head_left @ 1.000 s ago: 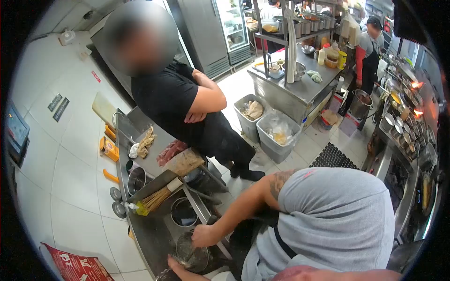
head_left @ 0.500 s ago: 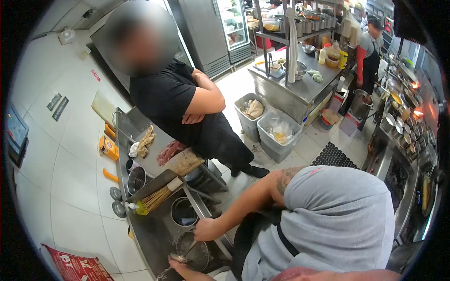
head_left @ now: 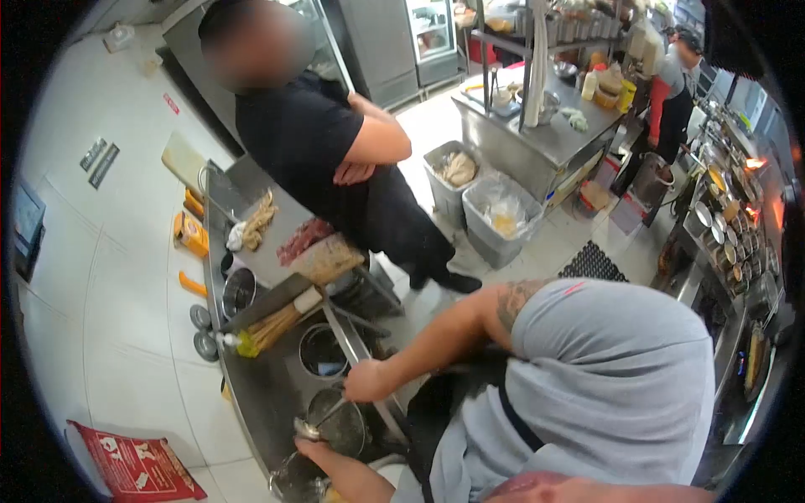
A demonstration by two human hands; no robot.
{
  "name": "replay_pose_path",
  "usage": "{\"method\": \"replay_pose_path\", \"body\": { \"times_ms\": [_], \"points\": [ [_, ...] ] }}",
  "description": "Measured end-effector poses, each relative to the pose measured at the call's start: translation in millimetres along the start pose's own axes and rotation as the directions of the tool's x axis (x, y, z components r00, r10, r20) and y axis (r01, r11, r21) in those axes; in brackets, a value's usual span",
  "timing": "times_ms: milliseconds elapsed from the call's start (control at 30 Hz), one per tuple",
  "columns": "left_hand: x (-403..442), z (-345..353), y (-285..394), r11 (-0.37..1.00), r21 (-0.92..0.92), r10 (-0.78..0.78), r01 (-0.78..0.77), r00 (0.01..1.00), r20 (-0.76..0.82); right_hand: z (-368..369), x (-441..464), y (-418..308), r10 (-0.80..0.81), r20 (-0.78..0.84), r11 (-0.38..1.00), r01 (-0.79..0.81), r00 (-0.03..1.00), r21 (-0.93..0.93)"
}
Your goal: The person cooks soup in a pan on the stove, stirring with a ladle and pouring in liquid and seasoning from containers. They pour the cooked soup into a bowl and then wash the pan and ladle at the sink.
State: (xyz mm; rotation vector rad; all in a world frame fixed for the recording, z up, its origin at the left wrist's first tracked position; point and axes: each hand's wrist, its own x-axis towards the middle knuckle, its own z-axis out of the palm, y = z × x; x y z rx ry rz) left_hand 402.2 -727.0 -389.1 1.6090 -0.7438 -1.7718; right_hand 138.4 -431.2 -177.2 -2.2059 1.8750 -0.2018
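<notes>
My right hand, at the end of a tattooed arm, is closed on the handle end of a metal utensil with a rounded end, like a ladle. My left hand is at its rounded end, fingers wrapped there. Both hands are over the sink. Beneath the utensil sits a round, see-through or mesh container. A metal pot with dark contents stands just beyond my right hand. Another round vessel lies below my left hand, partly cut off by the lens edge.
A person in black stands close by with crossed arms. Brushes lean at the sink's divider; raw meat lies on the counter behind. Grey bins stand on the floor. Another person is near the stove with flames.
The view has shifted slightly, so the surroundings appear moved. Both hands have moved a little up and left in view, still on the ladle-like utensil, and more of the lower vessel shows.
</notes>
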Motion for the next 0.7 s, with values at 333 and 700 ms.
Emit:
{"method": "replay_pose_path", "body": {
  "times_ms": [333, 700],
  "points": [
    [1, 37, -5, 0.827, 0.113, 0.551, -0.55, 0.834, 0.024, 42, 60, -7, -0.321, 0.461, 0.895, 0.105, 0.828, 0.435],
    [-35, 45, 19, 0.69, 0.531, 0.436, -0.492, 0.868, 0.238, 62, 75, -33, -0.307, -0.535, -0.193, 0.499, 0.787, 0.845]
  ]
}}
